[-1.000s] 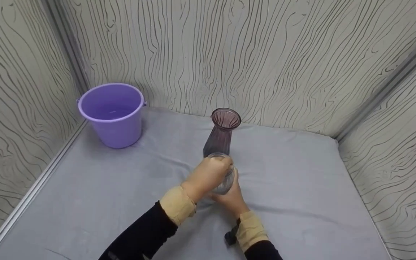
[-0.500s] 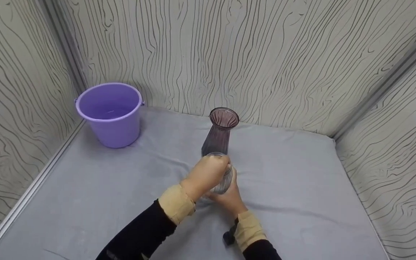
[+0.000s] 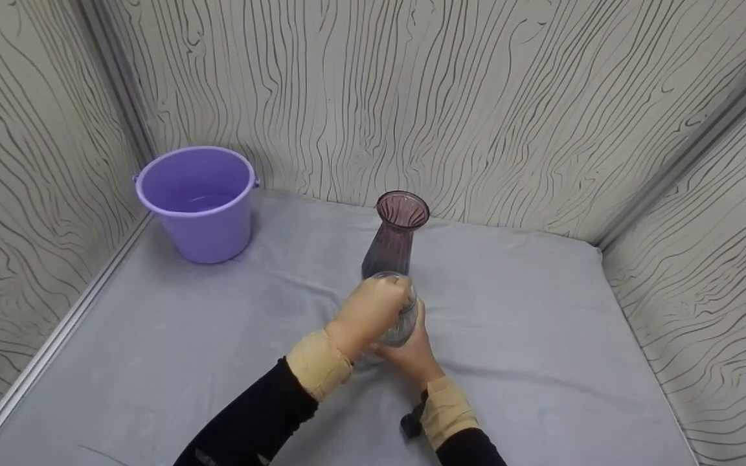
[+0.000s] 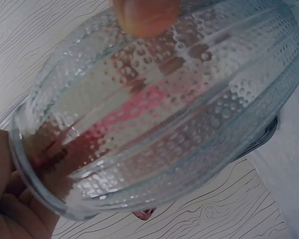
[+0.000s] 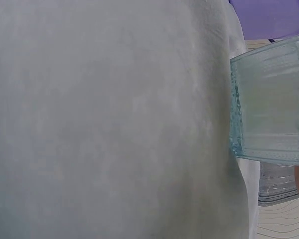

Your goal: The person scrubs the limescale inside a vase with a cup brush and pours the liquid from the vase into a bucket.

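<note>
In the head view my left hand [image 3: 370, 314] is curled at the mouth of a clear ribbed, dimpled glass vase [image 3: 399, 330]. The left wrist view shows the glass vase [image 4: 189, 124] close up, its rim against my curled fingers [image 4: 15, 214]. Through the glass a long pink thing [image 4: 134, 107] runs inward from those fingers; its exact kind is blurred. My right hand [image 3: 415, 356] grips the vase's body from below, with a thumb or finger [image 4: 147, 15] pressed on its side. The vase is tilted, and its thick base [image 5: 269, 104] shows in the right wrist view.
Behind the hands stands a purple-tinted glass vase [image 3: 395, 239] with a flared rim. A purple bucket [image 3: 211, 233] sits at the back left. Grey cloth [image 3: 528, 323] covers the table, and patterned panels [image 3: 476, 97] enclose it. A small black device [image 3: 411, 425] is by the right wrist.
Both hands keep their hold at almost the same place. The left hand shifts only slightly at the vase's mouth; the whole head view has drifted a little.
</note>
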Available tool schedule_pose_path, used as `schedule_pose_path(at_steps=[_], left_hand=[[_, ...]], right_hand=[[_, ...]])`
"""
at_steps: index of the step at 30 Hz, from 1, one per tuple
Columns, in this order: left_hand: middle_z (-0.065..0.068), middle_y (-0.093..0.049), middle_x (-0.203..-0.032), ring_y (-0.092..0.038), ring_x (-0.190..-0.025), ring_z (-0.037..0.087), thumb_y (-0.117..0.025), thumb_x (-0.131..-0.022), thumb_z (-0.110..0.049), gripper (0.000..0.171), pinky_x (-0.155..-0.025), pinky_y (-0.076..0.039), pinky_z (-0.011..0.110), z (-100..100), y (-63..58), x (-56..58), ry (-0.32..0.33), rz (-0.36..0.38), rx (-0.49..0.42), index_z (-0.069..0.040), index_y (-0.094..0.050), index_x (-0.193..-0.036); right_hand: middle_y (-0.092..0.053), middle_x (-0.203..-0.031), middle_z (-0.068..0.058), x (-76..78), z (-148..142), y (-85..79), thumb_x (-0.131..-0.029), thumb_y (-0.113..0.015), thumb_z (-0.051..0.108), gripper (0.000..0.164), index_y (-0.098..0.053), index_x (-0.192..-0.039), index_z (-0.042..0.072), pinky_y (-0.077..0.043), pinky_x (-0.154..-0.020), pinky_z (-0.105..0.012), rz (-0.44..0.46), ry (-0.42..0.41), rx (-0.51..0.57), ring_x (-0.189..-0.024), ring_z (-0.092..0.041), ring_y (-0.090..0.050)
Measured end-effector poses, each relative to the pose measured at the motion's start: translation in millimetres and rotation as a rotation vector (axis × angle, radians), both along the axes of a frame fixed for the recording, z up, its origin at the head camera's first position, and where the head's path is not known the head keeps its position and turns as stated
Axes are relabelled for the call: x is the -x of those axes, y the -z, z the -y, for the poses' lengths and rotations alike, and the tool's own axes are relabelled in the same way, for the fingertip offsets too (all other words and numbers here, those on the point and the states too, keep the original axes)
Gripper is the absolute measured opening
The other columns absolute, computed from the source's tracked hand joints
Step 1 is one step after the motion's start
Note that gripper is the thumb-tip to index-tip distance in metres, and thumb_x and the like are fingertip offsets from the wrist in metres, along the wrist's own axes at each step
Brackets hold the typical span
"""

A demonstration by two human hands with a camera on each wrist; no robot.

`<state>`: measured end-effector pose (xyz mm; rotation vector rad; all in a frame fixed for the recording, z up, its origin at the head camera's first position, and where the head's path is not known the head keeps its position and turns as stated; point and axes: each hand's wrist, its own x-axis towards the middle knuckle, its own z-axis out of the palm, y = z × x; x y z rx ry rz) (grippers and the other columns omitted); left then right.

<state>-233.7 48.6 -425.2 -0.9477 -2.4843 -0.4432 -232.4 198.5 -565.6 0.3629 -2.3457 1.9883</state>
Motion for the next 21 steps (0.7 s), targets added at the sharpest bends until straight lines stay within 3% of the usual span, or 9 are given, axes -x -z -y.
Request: schedule_pose_path(at_steps=[6, 10, 15, 21], left_hand=[[0.006, -0.070, -0.081, -0.072, -0.073, 0.022, -0.076, -0.084, 0.003, 0.015, -0.061, -0.058, 0.029, 0.6, 0.1, 2.3, -0.005, 0.054, -0.043, -0.004, -0.065, -0.091], [0.007, -0.070, -0.079, -0.072, -0.073, 0.022, -0.070, -0.094, -0.003, 0.005, -0.060, -0.058, 0.029, 0.8, 1.2, 4.7, 0.012, 0.085, -0.123, -0.004, -0.066, -0.090], [0.006, -0.070, -0.079, -0.071, -0.073, 0.019, -0.064, -0.100, -0.008, 0.010, -0.061, -0.056, 0.029, 2.3, 1.0, 6.8, 0.052, 0.162, -0.222, -0.003, -0.068, -0.092], [0.006, -0.072, -0.083, -0.072, -0.077, 0.020, -0.065, -0.100, -0.010, 0.010, -0.065, -0.057, 0.029, 4.5, -0.3, 6.9, 0.071, 0.162, -0.225, -0.004, -0.069, -0.093]], right_hand=[[-0.029, -0.159, -0.024, 0.7, 0.8, 2.4, -0.070, -0.094, 0.019, 0.126, -0.006, -0.158, 0.003, -0.021, -0.119, -0.057, -0.002, 0.013, -0.011, -0.147, -0.040, -0.029], [-0.028, -0.160, -0.024, 0.5, 0.7, 2.4, -0.070, -0.093, 0.019, 0.125, -0.006, -0.158, 0.004, -0.020, -0.119, -0.059, -0.003, 0.022, -0.022, -0.147, -0.041, -0.027], [-0.028, -0.160, -0.022, 0.6, -0.1, 1.5, -0.070, -0.092, 0.016, 0.123, -0.006, -0.158, 0.006, -0.021, -0.119, -0.056, -0.002, 0.016, -0.013, -0.147, -0.039, -0.028], [-0.031, -0.160, -0.020, 0.8, -0.1, -2.6, -0.070, -0.092, 0.014, 0.118, -0.014, -0.158, 0.005, -0.023, -0.118, -0.056, -0.023, 0.034, -0.017, -0.147, -0.037, -0.029]])
